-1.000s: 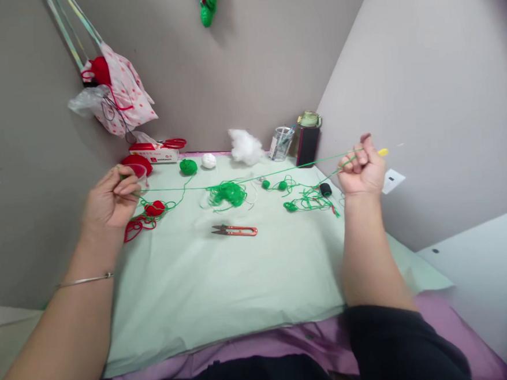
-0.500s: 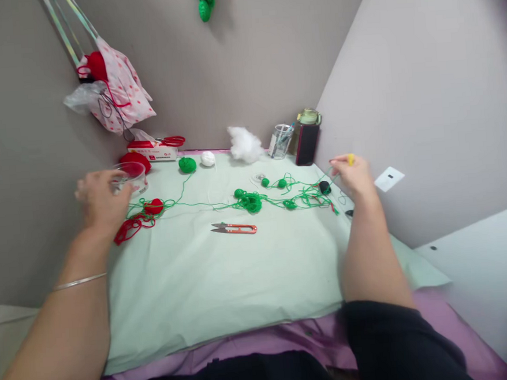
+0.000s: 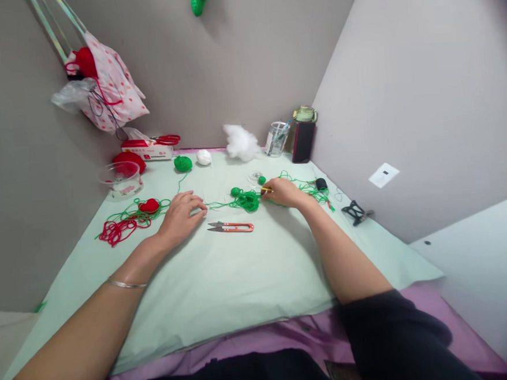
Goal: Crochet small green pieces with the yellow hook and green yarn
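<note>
Head view, left hand: palm down with bent fingers above the pale green cloth (image 3: 225,284), left hand (image 3: 182,217) well in from the side edge; a green strand meets its fingertips, though whether they pinch it cannot be told.
Right hand: right hand (image 3: 283,192) is closed at the fingertips on a thin yellow piece (image 3: 268,189), just right of the yarn pile; the two hands are well apart.
Green yarn pile: green yarn pile (image 3: 249,201) lies between the hands, nearer the right, a small green ball (image 3: 235,192) at its upper left.
Snips: orange-handled snips (image 3: 234,228) lie just below the pile, blades parted and pointing left.
Front edge: a broad plain stretch of cloth runs from the snips to the front edge, where purple fabric (image 3: 302,337) shows.
Left side: red yarn (image 3: 120,231) and a clear tub (image 3: 123,184) crowd the room beyond the left hand.
Right side: a black spool (image 3: 321,184) and a black stand (image 3: 357,212) line the edge beside the right wall (image 3: 438,96).
Back edge: white stuffing (image 3: 240,143), a clear cup (image 3: 277,139) and a dark phone (image 3: 303,142) stand near the back wall (image 3: 244,57).
</note>
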Motion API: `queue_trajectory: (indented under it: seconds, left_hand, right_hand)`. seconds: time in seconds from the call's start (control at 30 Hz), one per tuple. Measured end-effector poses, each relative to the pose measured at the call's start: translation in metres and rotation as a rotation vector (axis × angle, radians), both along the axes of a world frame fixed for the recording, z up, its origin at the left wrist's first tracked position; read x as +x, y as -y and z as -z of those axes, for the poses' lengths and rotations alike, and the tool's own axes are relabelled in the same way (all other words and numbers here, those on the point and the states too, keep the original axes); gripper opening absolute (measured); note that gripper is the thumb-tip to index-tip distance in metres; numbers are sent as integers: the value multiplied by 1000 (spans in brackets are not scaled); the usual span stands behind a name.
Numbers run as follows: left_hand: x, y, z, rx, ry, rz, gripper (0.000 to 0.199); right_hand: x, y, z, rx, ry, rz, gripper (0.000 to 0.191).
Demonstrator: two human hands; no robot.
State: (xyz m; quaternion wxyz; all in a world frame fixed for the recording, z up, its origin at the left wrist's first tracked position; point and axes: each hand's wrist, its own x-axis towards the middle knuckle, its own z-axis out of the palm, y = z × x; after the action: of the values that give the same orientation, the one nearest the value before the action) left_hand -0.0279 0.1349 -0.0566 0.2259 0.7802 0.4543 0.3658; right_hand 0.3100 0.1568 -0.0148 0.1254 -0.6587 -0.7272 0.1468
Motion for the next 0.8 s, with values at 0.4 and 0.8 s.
queue_trajectory:
  seconds: [0.4, 0.8]
  left_hand:
    - [17, 17, -13, -208, 184, 32, 32]
    - [19, 15, -10, -446, 483, 58, 21]
  right_hand:
    - [-44, 31, -29, 70, -516, -225, 24]
    - [-46, 31, -32, 77, -1019, -159, 41]
